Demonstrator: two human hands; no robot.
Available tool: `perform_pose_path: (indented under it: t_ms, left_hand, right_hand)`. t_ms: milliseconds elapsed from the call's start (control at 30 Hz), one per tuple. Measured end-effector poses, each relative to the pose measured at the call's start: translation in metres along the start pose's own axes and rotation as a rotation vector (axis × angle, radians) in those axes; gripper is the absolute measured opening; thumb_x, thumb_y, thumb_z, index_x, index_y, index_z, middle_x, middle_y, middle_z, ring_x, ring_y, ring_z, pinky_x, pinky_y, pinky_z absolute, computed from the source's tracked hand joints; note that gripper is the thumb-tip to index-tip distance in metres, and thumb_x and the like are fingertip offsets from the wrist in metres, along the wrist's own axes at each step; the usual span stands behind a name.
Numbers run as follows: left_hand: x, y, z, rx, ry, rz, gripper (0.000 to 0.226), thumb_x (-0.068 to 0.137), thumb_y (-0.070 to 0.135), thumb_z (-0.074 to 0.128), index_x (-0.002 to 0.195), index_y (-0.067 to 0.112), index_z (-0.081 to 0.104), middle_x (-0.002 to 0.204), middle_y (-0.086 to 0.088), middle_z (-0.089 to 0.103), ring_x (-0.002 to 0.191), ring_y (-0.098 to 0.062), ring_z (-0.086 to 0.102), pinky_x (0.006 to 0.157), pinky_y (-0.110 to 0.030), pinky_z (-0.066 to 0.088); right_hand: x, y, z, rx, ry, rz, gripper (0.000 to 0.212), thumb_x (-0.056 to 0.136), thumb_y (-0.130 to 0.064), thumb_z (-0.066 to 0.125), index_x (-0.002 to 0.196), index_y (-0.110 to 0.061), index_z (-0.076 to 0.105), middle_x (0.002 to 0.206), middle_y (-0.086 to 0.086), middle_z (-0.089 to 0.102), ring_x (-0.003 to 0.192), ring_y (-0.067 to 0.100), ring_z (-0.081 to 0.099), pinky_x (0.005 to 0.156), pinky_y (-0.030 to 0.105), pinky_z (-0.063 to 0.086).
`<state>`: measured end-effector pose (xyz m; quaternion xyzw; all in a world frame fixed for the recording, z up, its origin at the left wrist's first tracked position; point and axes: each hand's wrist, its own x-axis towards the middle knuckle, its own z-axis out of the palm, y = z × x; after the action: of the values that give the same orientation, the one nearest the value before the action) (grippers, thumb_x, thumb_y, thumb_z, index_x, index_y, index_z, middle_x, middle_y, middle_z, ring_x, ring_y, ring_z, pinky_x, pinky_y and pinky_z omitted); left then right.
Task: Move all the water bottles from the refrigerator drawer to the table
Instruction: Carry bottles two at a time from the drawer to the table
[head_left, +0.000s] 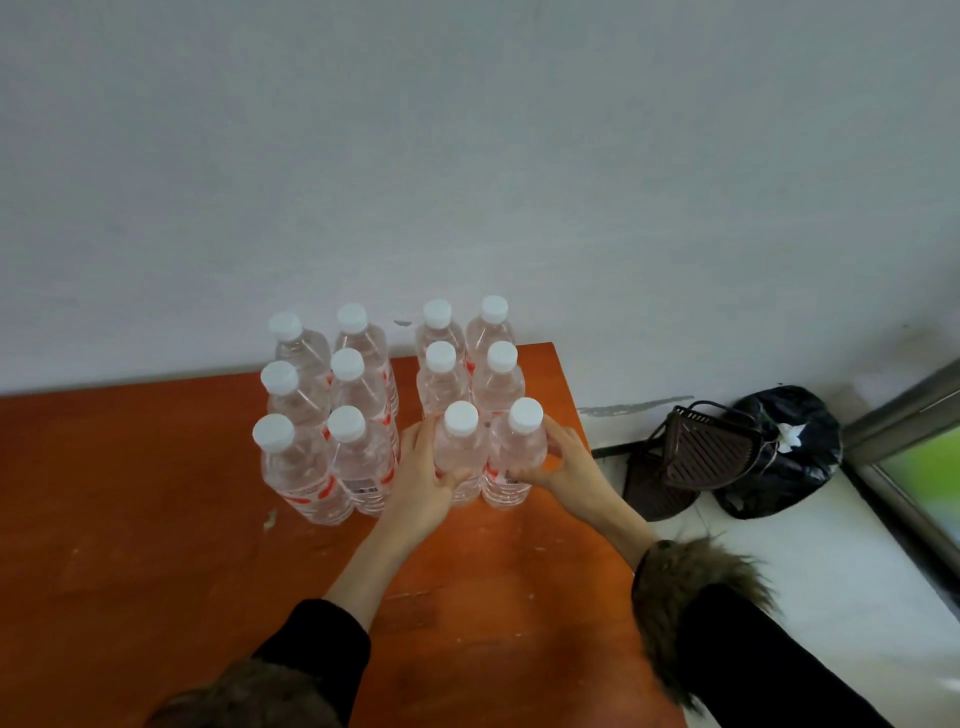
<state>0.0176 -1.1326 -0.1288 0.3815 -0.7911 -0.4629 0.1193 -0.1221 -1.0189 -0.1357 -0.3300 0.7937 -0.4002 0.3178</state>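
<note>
Several clear water bottles with white caps stand upright in two blocks on the orange-brown table (130, 519). The left block (322, 415) stands apart from my hands. At the front of the right block, my left hand (423, 480) grips one bottle (460, 447) and my right hand (558, 462) grips the bottle beside it (519, 447). Both held bottles rest on the table, touching each other, just in front of the other bottles of that block (470, 353). The refrigerator drawer is out of view.
A grey wall rises right behind the table. To the right, on a white floor, lie a dark brown slatted basket (701, 452) and a tied black bag (784, 452). A metal window frame (904, 415) runs along the far right. A small scrap (269, 518) lies on the table.
</note>
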Motion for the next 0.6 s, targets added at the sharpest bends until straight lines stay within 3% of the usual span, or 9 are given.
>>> perform_pose_path:
  t_ms: [100,167,333,467,600]
  left_hand:
    - [-0.002,-0.004,0.000,-0.048,-0.005,-0.013,0.074,0.086,0.013,0.062,0.146,0.028,0.020,0.151,0.001,0.026,0.138,-0.016,0.029,0.114,-0.035,0.023]
    - [-0.004,-0.005,0.001,-0.063,-0.004,-0.012,0.074,0.087,0.016,0.061,0.146,0.030,0.018,0.152,0.003,0.027,0.138,-0.016,0.031,0.112,-0.043,0.031]
    - [-0.017,-0.008,0.002,-0.037,-0.045,-0.020,0.074,0.088,0.031,0.058,0.147,0.033,0.013,0.152,0.004,0.028,0.138,-0.016,0.031,0.111,-0.047,0.032]
    - [-0.033,-0.010,0.006,0.019,-0.104,-0.035,0.069,0.088,0.033,0.057,0.146,0.024,0.020,0.148,0.002,0.035,0.137,-0.020,0.034,0.111,-0.040,0.032]
    - [-0.052,-0.011,0.015,0.203,-0.127,0.006,0.057,0.091,0.034,0.051,0.142,0.022,0.029,0.145,0.000,0.040,0.130,-0.018,0.042,0.105,-0.036,0.036]
  right_hand:
    - [-0.004,0.001,0.003,0.067,0.018,-0.002,0.065,0.080,-0.021,0.071,0.133,-0.037,0.037,0.135,-0.002,0.041,0.120,0.013,0.044,0.099,0.030,0.035]
    - [-0.009,0.001,0.004,0.104,0.013,-0.004,0.064,0.083,-0.020,0.068,0.135,-0.035,0.035,0.138,-0.004,0.043,0.125,0.013,0.044,0.098,0.028,0.035]
    - [-0.020,-0.003,0.008,0.140,0.001,-0.009,0.068,0.086,-0.017,0.064,0.140,-0.033,0.028,0.140,-0.008,0.044,0.119,0.002,0.040,0.099,0.027,0.033]
    - [-0.030,-0.006,0.010,0.092,-0.002,-0.022,0.071,0.086,-0.023,0.064,0.143,-0.033,0.022,0.145,-0.007,0.039,0.131,0.011,0.038,0.109,0.037,0.032]
    - [-0.054,-0.002,0.003,-0.056,0.051,0.041,0.076,0.088,-0.037,0.059,0.149,-0.022,0.016,0.154,-0.003,0.025,0.140,0.019,0.027,0.114,0.042,0.027]
